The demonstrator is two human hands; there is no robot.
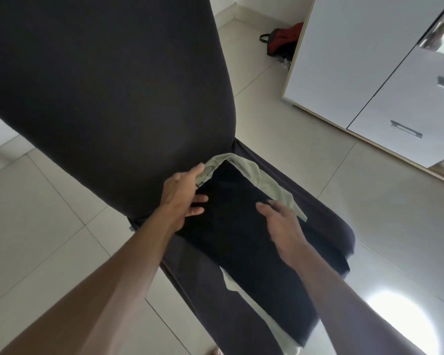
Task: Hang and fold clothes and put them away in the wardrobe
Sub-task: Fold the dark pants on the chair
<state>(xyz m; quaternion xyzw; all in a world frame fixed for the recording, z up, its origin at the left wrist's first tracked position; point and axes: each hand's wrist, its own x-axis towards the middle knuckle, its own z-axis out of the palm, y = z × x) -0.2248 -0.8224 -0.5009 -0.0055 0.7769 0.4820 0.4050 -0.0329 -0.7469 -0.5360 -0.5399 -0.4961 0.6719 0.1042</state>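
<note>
A folded dark garment [241,226] lies on a pale green garment [264,180], both stacked on the seat of a dark-covered chair [100,98]. The left hand [183,193] pinches the green garment's edge near the chair back, its other fingers lying on the dark one; the right hand [282,226] rests flat with straight fingers at the stack's right edge. A white wardrobe [356,60] stands to the right, a red bag [282,43] beside it on the floor.

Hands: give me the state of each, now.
Left hand: grips the pale green garment.
Right hand: open, fingers straight over the folded dark garment.
</note>
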